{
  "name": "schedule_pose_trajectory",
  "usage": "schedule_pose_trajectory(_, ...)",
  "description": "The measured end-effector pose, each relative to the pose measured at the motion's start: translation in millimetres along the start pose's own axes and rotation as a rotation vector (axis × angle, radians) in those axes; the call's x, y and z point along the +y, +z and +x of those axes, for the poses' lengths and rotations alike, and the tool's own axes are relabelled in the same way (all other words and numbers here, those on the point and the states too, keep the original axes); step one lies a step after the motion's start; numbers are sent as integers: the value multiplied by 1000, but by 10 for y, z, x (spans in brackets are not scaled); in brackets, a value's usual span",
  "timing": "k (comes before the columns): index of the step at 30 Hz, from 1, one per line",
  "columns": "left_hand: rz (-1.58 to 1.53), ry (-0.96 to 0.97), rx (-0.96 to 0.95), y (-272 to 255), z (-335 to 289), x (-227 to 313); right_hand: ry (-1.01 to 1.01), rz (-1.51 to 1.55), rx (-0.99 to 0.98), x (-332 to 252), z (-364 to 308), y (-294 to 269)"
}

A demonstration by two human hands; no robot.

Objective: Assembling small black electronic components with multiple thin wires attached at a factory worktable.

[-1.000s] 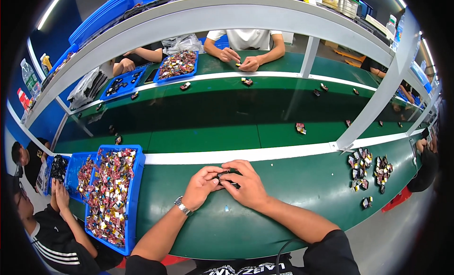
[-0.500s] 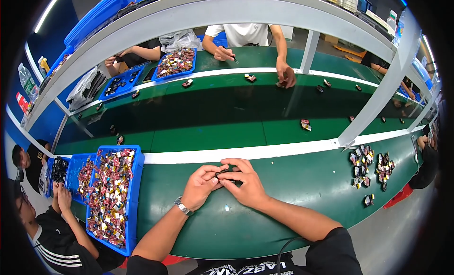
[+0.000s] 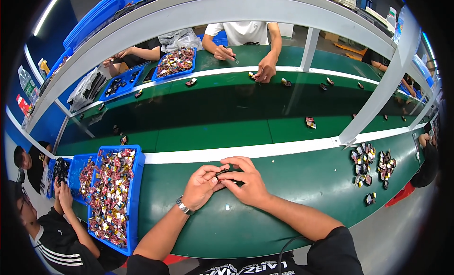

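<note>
Over the green tabletop (image 3: 283, 180), my left hand (image 3: 199, 187) and my right hand (image 3: 247, 184) meet with fingertips pressed together. Between them is a small black part (image 3: 223, 172) with a bit of red at it; the fingers cover most of it, so its kind is unclear. A metal-band watch (image 3: 184, 205) sits on my left wrist. To the left of my hands stands a blue tray (image 3: 135, 190) heaped with small red, yellow and white wired components (image 3: 109, 199).
Clusters of similar small parts (image 3: 362, 164) lie at the right. Beyond a white rail (image 3: 236, 150) runs a green belt (image 3: 213, 133) carrying scattered parts. A grey frame post (image 3: 376, 95) rises at right. Co-workers sit opposite and at left; one co-worker's hand (image 3: 266, 71) touches a belt part.
Parts on the belt have shifted slightly right. The opposite co-worker's hand has moved left onto a part, leaving another behind. My hands stay nearly in place around the black part.
</note>
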State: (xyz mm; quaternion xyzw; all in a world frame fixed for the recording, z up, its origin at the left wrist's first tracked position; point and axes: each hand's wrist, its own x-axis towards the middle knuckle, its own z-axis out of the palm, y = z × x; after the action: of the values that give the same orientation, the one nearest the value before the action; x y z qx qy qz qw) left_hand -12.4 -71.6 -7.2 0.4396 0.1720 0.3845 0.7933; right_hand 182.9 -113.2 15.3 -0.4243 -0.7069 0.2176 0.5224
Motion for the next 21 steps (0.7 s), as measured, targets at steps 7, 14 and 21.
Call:
schedule_pose_trajectory(7, -6, 14, 37, 39, 13, -19, 29, -11, -25, 12, 21, -9)
schedule_pose_trajectory(14, 40, 27, 66, 5, 7, 0, -110, -98, -21, -53, 53, -25)
schedule_pose_trajectory(21, 13, 21, 52, -18, -2, -40, -81, -67, -25, 23, -4, -11)
